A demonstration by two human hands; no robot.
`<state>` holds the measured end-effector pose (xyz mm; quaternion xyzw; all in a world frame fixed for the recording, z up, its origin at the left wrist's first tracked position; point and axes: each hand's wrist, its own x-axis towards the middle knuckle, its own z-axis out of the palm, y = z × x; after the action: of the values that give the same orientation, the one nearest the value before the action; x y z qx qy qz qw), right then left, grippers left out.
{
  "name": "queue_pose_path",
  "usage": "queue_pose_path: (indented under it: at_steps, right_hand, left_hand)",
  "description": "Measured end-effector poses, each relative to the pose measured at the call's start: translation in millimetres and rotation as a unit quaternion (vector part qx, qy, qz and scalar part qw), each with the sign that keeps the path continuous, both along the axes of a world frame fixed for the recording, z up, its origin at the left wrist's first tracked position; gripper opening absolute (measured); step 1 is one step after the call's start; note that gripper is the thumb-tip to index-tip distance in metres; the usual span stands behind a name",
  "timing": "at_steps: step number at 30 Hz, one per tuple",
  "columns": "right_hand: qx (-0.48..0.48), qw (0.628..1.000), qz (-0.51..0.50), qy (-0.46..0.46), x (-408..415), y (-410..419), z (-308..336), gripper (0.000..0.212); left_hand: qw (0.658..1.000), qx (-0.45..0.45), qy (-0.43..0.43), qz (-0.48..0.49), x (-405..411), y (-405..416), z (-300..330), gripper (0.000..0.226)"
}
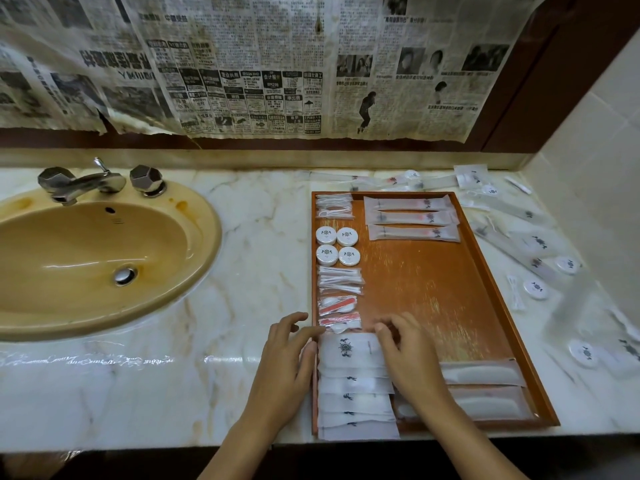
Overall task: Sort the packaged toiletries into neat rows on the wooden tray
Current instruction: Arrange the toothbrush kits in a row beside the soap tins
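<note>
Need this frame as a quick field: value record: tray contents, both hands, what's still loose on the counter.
tray: wooden tray on the marble counter, right of the sink
left column: floss picks, four round white tins, cotton swabs, red-and-white packets, flat white sachets
top row: three long packets
bottom right: two comb packets
left hand: at the tray's left edge, beside the sachets
right hand: resting on the sachets
unsorted: loose packets and tins on the counter behind and right of the tray

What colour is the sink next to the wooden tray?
The sink is a mustard, yellowish-tan colour, with some darker stains near the rim. It shows in the head view, the only one.
</note>
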<state>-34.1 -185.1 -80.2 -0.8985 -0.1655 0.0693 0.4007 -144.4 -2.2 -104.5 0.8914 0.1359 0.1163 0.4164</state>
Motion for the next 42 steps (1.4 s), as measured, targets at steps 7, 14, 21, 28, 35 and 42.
queue_pose_path:
  at_steps: [7, 14, 21, 28, 35, 42]
  right_hand:
    - [-0.014, 0.997, 0.077, -0.011, -18, -15, -19, 0.023]
    - [-0.009, 0.997, 0.080, 0.014, -28, -20, -17, 0.026]
    - [0.196, 0.961, -0.035, 0.191, -31, -20, -4, 0.052]
    - [0.236, 0.939, -0.021, 0.249, -40, -9, -14, 0.071]
    - [0.221, 0.946, -0.014, 0.235, -51, -6, -10, 0.060]
    - [0.046, 0.993, 0.053, 0.098, -29, -15, 1, 0.043]
  left_hand:
    - [0.999, 0.031, -0.016, 0.017, -5, -21, -10, 0.037]
    - [0.999, 0.025, -0.023, 0.027, -10, -25, -10, 0.038]
    - [0.964, -0.247, -0.091, 0.041, -6, -35, 4, 0.053]
    - [0.943, -0.328, -0.060, 0.012, 0, -54, -1, 0.052]
    - [0.959, -0.284, -0.013, -0.006, -7, -56, -10, 0.051]
    - [0.982, -0.182, -0.054, 0.006, -2, -33, 2, 0.061]
